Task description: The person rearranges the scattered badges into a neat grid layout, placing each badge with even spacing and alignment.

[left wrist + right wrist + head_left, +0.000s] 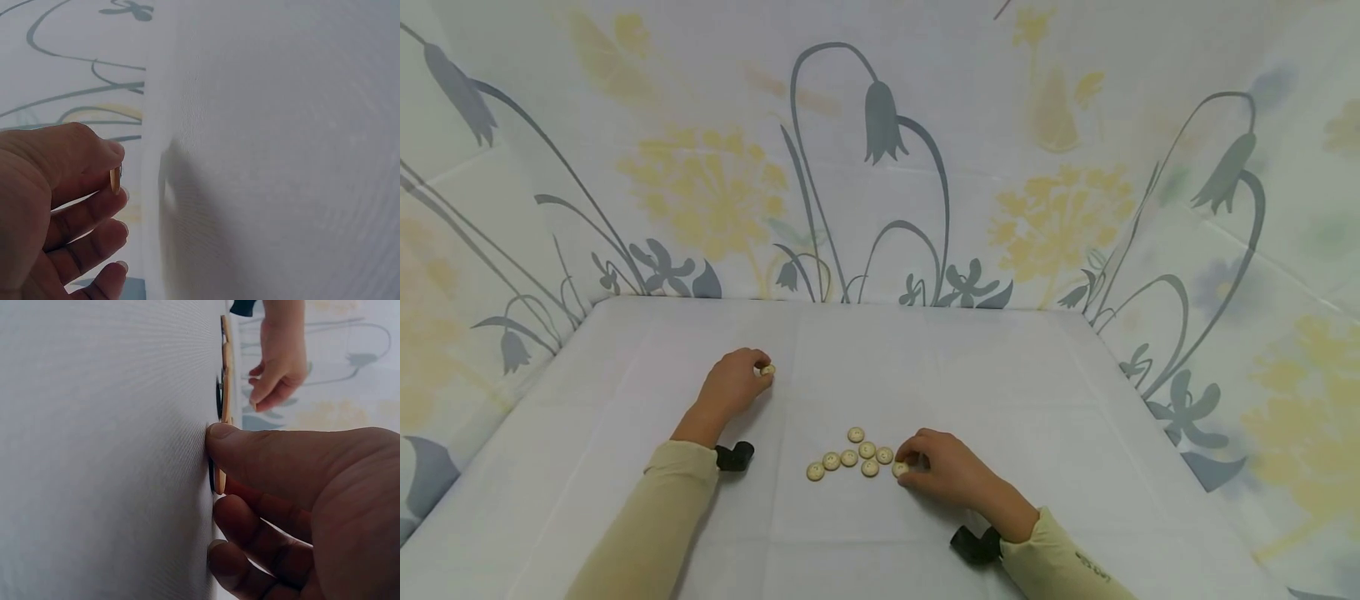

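My left hand [734,385] pinches a round wooden button [767,369] between thumb and fingers, left of the middle of the table. In the left wrist view this button [115,180] appears edge-on, held off the white cloth, where a shadow falls. My right hand [950,469] has thumb and fingertips on another wooden button [900,470] at the right end of a loose group. The right wrist view shows that button [219,480] on edge, close to the cloth under the thumb. Several like buttons, among them one at the left end [816,472], lie flat between the hands.
A white cloth [1015,375] covers the table, whose far edge meets a flower-printed backdrop [880,192]. Each wrist carries a black camera, the left one [735,457] beside the sleeve and the right one [976,545] close over the cloth.
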The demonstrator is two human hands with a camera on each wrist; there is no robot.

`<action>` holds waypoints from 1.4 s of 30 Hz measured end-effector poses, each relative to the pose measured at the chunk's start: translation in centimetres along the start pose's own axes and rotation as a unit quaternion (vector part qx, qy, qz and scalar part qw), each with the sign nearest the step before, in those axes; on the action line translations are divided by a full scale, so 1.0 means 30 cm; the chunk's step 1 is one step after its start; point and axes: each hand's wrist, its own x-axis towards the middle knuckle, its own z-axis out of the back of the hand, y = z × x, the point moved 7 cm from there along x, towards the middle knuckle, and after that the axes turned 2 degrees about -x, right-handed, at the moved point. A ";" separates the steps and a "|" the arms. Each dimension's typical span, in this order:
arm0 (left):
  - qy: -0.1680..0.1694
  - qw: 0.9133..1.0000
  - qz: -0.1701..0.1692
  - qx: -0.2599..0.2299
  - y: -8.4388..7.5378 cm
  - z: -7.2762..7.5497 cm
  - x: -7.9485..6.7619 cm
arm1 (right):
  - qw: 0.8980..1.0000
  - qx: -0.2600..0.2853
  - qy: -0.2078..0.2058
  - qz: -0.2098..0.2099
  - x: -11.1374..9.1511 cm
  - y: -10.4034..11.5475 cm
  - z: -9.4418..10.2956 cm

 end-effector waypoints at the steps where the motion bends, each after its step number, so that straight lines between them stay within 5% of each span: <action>1: 0.000 1.000 0.002 -0.002 0.005 0.002 0.001 | 1.000 0.000 -0.001 0.000 0.000 0.000 0.001; 19: -0.005 0.999 0.020 0.030 0.085 0.032 0.031 | 1.000 0.013 0.008 -0.013 -0.002 -0.003 -0.001; 42: -0.007 0.998 0.027 0.056 0.119 0.036 0.047 | 1.000 0.009 0.007 -0.010 -0.001 -0.014 -0.004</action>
